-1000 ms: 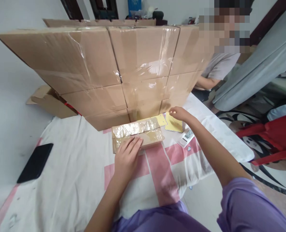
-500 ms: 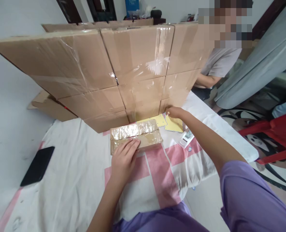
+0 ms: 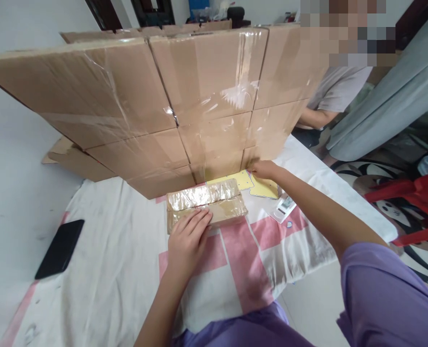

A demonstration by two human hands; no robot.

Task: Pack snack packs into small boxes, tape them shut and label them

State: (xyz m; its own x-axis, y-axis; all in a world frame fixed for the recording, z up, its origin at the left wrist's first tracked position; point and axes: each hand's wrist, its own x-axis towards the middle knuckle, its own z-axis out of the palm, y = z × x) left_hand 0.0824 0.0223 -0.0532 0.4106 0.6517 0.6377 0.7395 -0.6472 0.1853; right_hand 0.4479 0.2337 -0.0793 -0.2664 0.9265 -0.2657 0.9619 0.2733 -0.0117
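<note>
Box (image 3: 226, 208) — left fingers (image 3: 196, 219) touching it

A loose purple short-sleeved top (image 3: 387, 284) is worn, with the left hand (image 3: 188, 233) and right hand (image 3: 265, 168) both bare.

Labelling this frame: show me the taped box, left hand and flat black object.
Taped box (image 3: 207, 196), head view: shiny taped top.
Left hand (image 3: 188, 234), head view: its back.
Flat black object (image 3: 60, 249), head view: upper face.
</note>
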